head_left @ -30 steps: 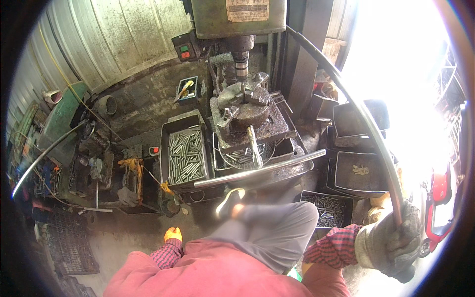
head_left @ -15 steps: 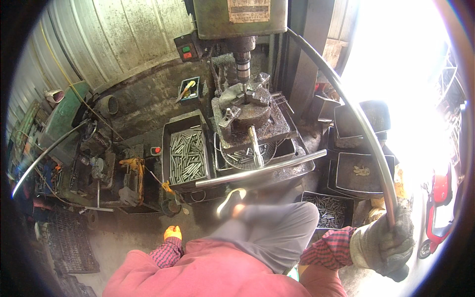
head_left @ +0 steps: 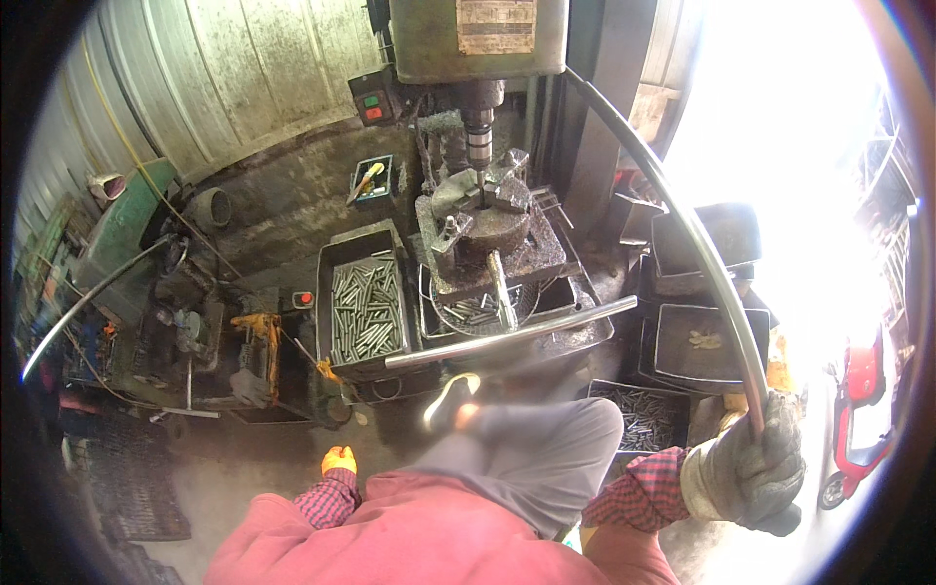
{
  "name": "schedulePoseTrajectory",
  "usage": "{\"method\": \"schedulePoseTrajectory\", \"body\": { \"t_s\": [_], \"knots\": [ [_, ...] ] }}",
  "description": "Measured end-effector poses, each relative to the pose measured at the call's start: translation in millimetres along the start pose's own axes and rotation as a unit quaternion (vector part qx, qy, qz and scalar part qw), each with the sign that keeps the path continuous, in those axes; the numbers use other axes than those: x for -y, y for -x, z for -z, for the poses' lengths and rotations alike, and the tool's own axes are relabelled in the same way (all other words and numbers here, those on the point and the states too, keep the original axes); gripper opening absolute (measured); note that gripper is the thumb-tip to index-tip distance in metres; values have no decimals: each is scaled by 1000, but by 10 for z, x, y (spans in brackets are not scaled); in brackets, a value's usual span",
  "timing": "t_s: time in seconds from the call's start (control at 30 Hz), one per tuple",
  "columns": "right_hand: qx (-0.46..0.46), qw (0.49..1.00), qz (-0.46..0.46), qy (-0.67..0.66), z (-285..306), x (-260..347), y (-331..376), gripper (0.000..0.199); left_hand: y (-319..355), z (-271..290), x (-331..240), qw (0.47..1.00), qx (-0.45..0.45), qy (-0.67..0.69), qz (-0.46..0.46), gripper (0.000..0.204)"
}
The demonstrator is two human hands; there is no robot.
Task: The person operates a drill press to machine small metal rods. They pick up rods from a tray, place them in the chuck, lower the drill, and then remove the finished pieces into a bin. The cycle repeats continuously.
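My right hand (head_left: pixel 753 470), in a grey-and-white work glove, is closed round the lower end of a long curved metal lever (head_left: pixel 704 239). That lever runs up to the green head of a drill press (head_left: pixel 419 57). Below its chuck (head_left: pixel 479 136), a drill bit reaches down into a round jawed fixture (head_left: pixel 492 229), whose inside I cannot see well. My left hand (head_left: pixel 339 458), in an orange-yellow glove, is beside my body, fingers drawn together and nothing visible in them. A bare metal handle (head_left: pixel 502 292) sticks out from the fixture towards me.
A metal bin (head_left: pixel 408 292) of short rods stands left of the fixture. Crossing in front is a shiny bar (head_left: pixel 517 334). At right are stacked trays (head_left: pixel 717 375) and a box of dark pieces (head_left: pixel 643 414). A switch box (head_left: pixel 372 97) hangs beside the press; a red scooter (head_left: pixel 863 419) stands far right.
My right hand and the lever's lower end have shifted slightly left and up, still gripped. The whole view has shifted a little too. My left hand stays at my side.
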State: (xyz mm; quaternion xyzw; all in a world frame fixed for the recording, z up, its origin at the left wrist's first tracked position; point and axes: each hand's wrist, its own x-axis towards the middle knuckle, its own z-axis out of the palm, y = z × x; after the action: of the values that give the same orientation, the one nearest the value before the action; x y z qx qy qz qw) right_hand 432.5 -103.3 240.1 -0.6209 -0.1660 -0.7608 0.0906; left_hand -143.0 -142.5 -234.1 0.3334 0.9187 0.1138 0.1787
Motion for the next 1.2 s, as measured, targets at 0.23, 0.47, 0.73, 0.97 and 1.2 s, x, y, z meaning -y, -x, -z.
{"method": "schedulePoseTrajectory", "body": {
  "t_s": [0.23,0.47,0.73,0.97,1.2],
  "knots": [
    [31,999,34,11,-12,-148,-242,37,-10,-4,-52,998,51,29,-5,38],
    [104,993,29,54,73,-118,-323,32,-73,-34,33,998,54,30,14,38],
    [80,995,45,40,19,-160,-385,34,-81,-131,181,998,56,12,12,35],
    [61,996,52,36,-24,-175,-445,34,-3,-80,107,999,43,-2,-6,33],
    [46,997,59,32,-72,-196,-514,35,-6,-91,60,997,70,16,16,36]
  ]
}}
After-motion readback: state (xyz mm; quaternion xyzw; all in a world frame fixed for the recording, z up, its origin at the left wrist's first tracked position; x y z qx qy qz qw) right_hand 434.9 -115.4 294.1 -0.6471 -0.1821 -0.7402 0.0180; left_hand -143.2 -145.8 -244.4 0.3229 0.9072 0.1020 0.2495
